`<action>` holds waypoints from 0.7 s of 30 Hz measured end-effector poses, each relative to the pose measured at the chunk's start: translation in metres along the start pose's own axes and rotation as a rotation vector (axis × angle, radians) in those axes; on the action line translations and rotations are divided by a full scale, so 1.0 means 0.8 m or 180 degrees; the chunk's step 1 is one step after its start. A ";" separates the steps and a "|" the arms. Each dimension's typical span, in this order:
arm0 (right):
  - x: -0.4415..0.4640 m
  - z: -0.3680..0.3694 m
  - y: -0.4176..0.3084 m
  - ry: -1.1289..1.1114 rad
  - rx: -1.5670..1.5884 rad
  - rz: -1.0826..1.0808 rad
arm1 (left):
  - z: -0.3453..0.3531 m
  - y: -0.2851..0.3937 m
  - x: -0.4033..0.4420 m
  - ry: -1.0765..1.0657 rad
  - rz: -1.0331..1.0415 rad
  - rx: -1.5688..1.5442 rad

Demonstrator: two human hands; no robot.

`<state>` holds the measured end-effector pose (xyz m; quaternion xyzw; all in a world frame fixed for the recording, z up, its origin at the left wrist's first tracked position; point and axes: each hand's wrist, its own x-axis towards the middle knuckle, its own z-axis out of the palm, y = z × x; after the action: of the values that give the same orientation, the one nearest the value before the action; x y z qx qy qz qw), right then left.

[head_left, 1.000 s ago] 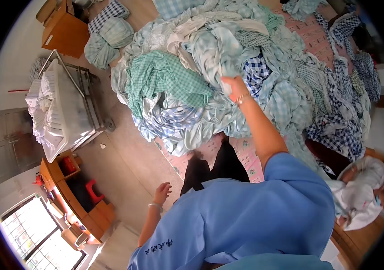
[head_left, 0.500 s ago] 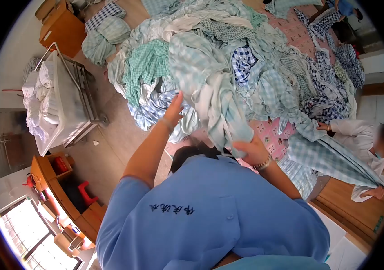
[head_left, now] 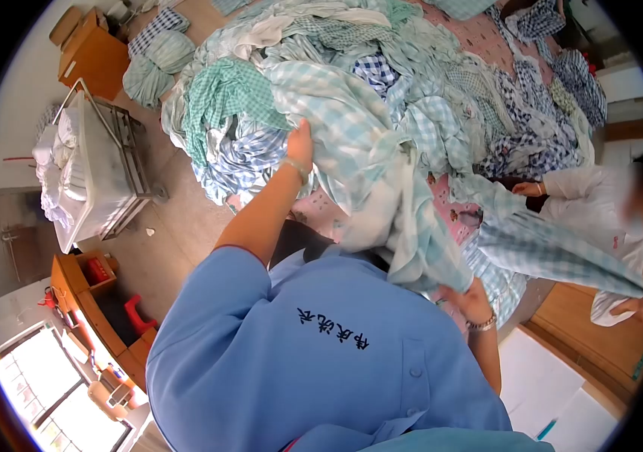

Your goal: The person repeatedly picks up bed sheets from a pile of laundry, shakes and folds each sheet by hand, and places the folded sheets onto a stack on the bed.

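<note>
A pale green and white checked cloth (head_left: 367, 169), probably a bed sheet, stretches in loose folds between my two hands. My right hand (head_left: 473, 303) is closed on its lower end, close to my body. At the cloth's left edge, my left hand (head_left: 300, 147) appears to grip the fabric, its fingers partly hidden. Behind it lies a big heap of checked linens (head_left: 442, 113). A brighter green checked cloth (head_left: 223, 94) and a blue and white checked cloth (head_left: 250, 154) lie nearest my left hand.
A wheeled white cart (head_left: 103, 177) with white bundles stands at left, near an orange-brown cabinet (head_left: 88, 60). Below it are a wooden desk (head_left: 84, 301) and a red stool (head_left: 138, 315). At right, a co-worker (head_left: 600, 218) stretches a blue-green checked cloth (head_left: 555, 245).
My right hand has moved down and right, drawing the cloth along. My left hand has gone from open beside the cloth to its edge. The co-worker still holds the other cloth.
</note>
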<state>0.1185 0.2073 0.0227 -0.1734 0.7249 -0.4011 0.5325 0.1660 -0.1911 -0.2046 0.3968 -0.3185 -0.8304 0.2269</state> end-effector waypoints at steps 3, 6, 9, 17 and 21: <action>-0.007 -0.073 0.099 0.1099 -0.2434 -0.0757 | 0.032 -0.036 -0.068 -0.0150 0.0979 0.2474; 0.003 -0.105 0.106 0.1570 -0.0979 -0.0479 | 0.109 -0.044 -0.171 -0.2056 0.0541 0.3995; 0.073 -0.099 0.068 0.0848 0.0241 -0.0830 | 0.181 -0.065 -0.266 -0.3781 0.1198 0.3528; 0.312 -0.040 0.107 -0.0444 -0.1451 0.0093 | 0.169 -0.071 -0.293 -0.4333 0.1152 0.4185; 0.254 -0.014 0.097 -0.0057 -0.0857 -0.1482 | 0.094 -0.058 -0.247 -0.3064 0.0844 0.3706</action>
<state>0.0464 0.1216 -0.1641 -0.4083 0.7076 -0.4112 0.4044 0.2151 -0.0083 -0.0993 0.0054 -0.8132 -0.5758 -0.0847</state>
